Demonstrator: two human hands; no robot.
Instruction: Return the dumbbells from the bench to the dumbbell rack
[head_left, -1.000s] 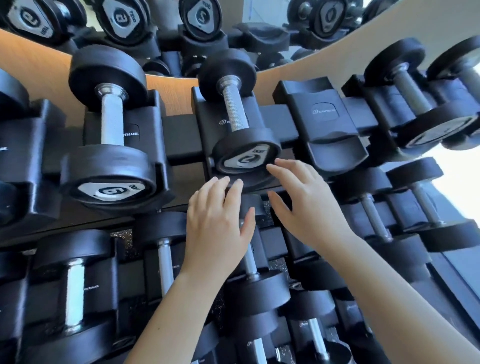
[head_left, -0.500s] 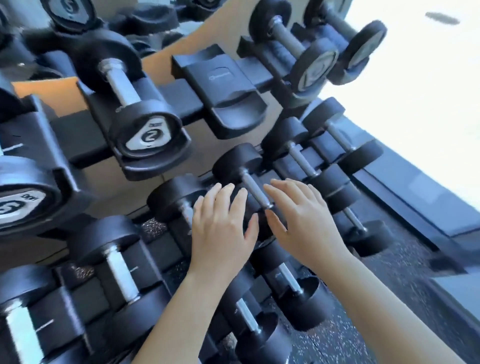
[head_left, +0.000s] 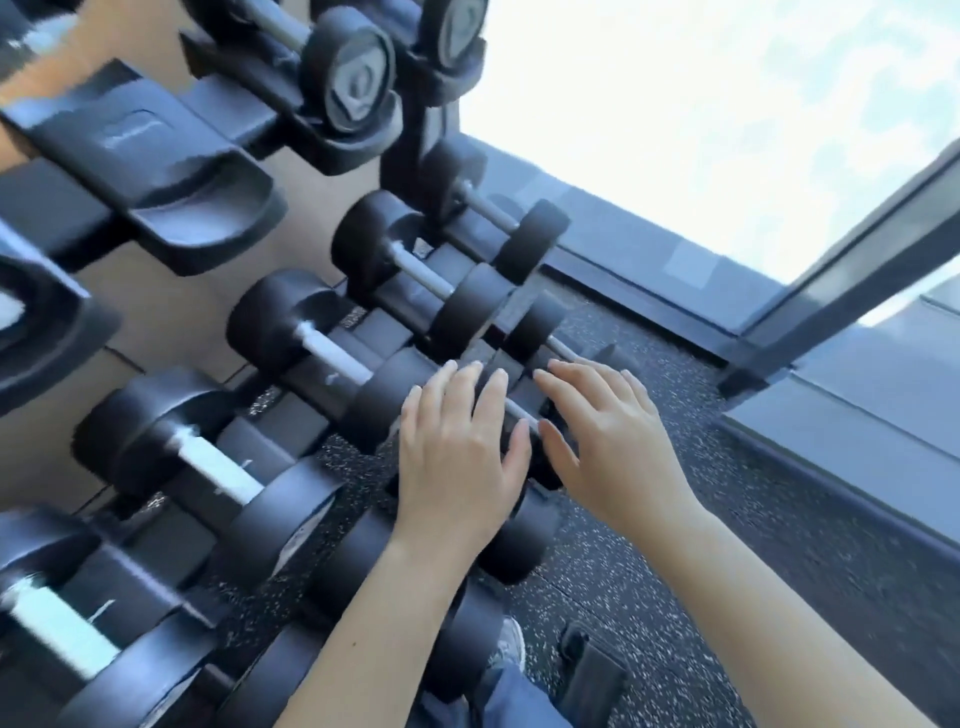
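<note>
Both of our hands are empty and flat: the left hand (head_left: 457, 452) and the right hand (head_left: 608, 441) hover side by side, fingers stretched, palms down, gripping nothing. They hang over the low tier of the dumbbell rack (head_left: 218, 171), above a small dumbbell (head_left: 519, 415) whose thin bar shows in the gap between the two hands; we cannot tell if the fingertips touch it. We judge that this posture belongs to letting a weight settle, or to a turn away from the rack, since the picture is blurred. Several dumbbells lie in their cradles, each with the heads held by the black saddles so that it cannot roll. One saddle on the upper tier (head_left: 208, 228) stands empty, so probably one more dumbbell is missing. No bench is in view, only the speckled floor (head_left: 675, 571) and a bright window (head_left: 701, 130).
</note>
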